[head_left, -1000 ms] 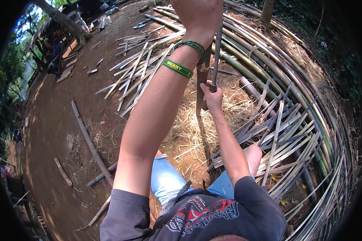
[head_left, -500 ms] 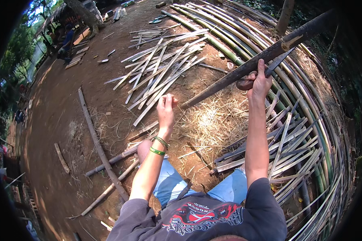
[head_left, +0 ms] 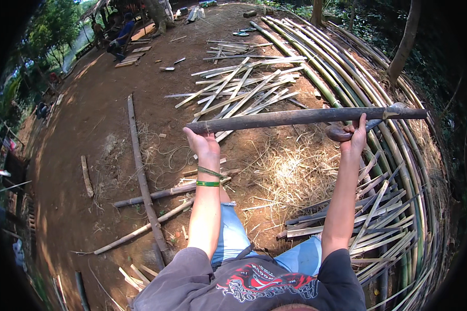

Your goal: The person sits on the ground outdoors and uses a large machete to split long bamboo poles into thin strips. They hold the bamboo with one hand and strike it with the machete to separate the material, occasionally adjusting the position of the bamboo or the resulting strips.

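Note:
A long dark pole [head_left: 275,119], apparently bamboo, lies nearly level across in front of me. Its left end rests in my left hand [head_left: 205,145], palm up, with the fingers partly hidden behind it. My right hand [head_left: 353,137] is closed around the brown wooden handle [head_left: 338,133] of a machete, and its thumb presses up against the pole. The machete blade [head_left: 372,124] points right, partly covered by the pole. Near the pole's right end is a pale cut spot [head_left: 388,115].
Split bamboo strips [head_left: 244,90] are heaped ahead, with more strips [head_left: 368,223] at my right. Long green bamboo poles [head_left: 321,78] run along the right. Shavings [head_left: 290,171] cover the ground before my knees. A thin log [head_left: 138,160] lies left; a person [head_left: 123,35] sits far left.
The pole has swung from a steep slant to nearly level, its right end coming down. My left hand has come under its left end. The machete has moved slightly right and down with my right hand.

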{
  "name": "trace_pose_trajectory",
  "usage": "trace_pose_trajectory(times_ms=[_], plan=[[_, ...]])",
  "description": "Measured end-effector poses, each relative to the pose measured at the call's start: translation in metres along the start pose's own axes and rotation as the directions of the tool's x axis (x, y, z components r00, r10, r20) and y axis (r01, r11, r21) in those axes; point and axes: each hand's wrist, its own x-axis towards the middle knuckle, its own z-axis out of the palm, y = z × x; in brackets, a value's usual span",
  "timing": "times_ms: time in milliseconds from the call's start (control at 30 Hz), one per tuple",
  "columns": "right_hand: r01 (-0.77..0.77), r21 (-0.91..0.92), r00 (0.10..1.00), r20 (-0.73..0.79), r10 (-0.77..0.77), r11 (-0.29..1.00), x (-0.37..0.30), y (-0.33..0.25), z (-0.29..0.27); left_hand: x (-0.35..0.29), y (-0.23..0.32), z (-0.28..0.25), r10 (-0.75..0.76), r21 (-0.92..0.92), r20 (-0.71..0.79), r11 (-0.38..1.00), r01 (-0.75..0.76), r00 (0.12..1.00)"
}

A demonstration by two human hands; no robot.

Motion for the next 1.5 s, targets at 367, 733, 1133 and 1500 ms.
trace_pose_trajectory(times_ms=[367, 733, 1133, 1500], plan=[[-0.679, -0.486, 0.715, -0.267, 0.646, 0.55, -0.086, 0.108, -0.184, -0.084, 0.086, 0.152, 0.472, -0.026, 0.443, 0.856, -0.516, 0.762], [-0.563, -0.619, 0.801, -0.248, 0.544, 0.547, -0.241, 0.058, -0.201, -0.152, 0.023, 0.188, 0.306, -0.009, 0.772, 0.881, -0.472, 0.557], [-0.152, -0.635, 0.853, 0.304, 0.425, 0.758, -0.233, -0.008, -0.089, -0.214, 0.017, 0.223, 0.541, -0.064, 0.584, 0.774, -0.63, 0.605], [0.035, -0.748, 0.852, 0.368, 0.372, 0.663, -0.233, -0.023, -0.074, -0.236, -0.016, 0.09, -0.002, 0.41, 0.868, 0.568, -0.714, 0.497]])
